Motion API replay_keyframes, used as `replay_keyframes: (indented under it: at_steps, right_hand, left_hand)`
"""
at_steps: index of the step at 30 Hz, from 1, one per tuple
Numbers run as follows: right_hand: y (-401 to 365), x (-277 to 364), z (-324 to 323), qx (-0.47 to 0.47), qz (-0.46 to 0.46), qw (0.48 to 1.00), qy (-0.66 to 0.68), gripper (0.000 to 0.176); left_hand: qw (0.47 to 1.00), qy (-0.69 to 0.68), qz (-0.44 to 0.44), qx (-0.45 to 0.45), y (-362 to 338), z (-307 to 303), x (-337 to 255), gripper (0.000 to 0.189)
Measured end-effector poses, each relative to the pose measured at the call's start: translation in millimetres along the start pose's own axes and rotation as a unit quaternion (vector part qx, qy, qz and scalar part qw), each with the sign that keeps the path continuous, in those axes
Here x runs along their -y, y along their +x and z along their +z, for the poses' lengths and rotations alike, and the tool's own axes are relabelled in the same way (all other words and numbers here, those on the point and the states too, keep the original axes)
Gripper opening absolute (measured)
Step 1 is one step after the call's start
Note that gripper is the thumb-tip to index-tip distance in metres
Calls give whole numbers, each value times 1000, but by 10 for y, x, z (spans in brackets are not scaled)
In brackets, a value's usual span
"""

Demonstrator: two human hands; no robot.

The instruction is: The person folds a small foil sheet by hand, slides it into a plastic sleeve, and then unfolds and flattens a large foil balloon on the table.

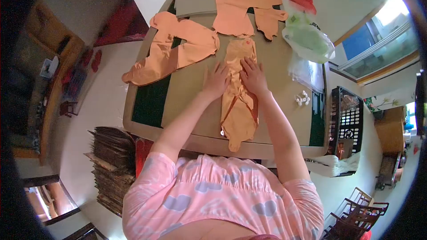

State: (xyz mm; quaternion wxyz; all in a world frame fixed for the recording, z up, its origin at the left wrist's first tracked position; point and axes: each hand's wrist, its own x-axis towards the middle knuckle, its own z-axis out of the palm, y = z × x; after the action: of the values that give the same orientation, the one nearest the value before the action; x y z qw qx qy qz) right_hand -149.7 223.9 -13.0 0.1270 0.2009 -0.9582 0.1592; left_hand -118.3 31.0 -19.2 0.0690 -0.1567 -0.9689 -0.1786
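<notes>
A long, crinkled orange foil-like piece [239,111] lies lengthwise on the table [191,102], its lower end close to the near edge. My left hand [217,80] rests against its left edge, fingers spread. On its upper right part lies my right hand [253,76], fingers stretched out. Both hands press flat and grasp nothing. Farther left is a larger flat orange piece [191,44] with a curved outline. Another orange piece [233,13] lies at the table's far side, with a smaller orange part [269,20] at its right.
A grey flat stack [195,2] sits at the far left of the table. Along the right side are a green-white plastic bag [307,38], clear film [307,73] and small white pieces [302,98]. A black crate [349,120] stands right; stacked brown sheets [111,164] stand lower left.
</notes>
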Motion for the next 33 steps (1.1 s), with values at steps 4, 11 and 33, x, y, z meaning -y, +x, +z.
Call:
replay_keyframes:
  at_steps: [4, 11, 33]
  right_hand:
    - [-22, -3, 1, -15, -3, 1000, -11, 45]
    - [-29, -18, 32, -31, -4, 999, 3, 44]
    - [-8, -7, 20, -6, 0, 999, -40, 46]
  left_hand:
    - [1000, 17, -4, 20, 74, 22, 21, 54]
    - [992, 42, 24, 117, -168, -160, 77, 70]
    - [985, -6, 46, 167, -1170, -675, -12, 111]
